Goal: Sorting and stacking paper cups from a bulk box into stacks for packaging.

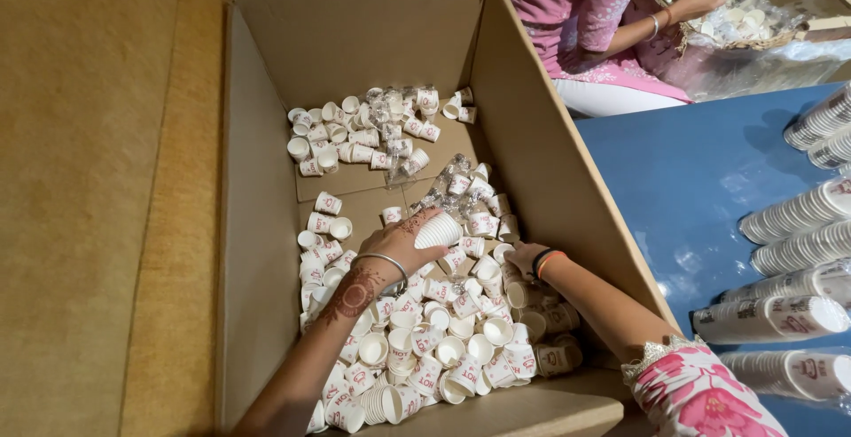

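Note:
Both my hands reach down into a big open cardboard box [266, 251] whose floor is strewn with several small white paper cups [443, 348] with red print. My left hand [403, 242], with a bangle on the wrist, is closed around a short nested stack of white cups [439, 230] held sideways above the pile. My right hand [525, 258], with dark and orange bands on the wrist, rests low among the loose cups by the box's right wall, fingers curled onto a cup. More cups [372, 131] lie in a separate cluster at the far end.
Long stacks of nested cups in clear sleeves [798, 251] lie on a blue surface [674, 180] to the right of the box. Another person in pink [594, 20] sits at the top right, handling cups over a plastic bag [745, 20]. Brown cardboard covers the left.

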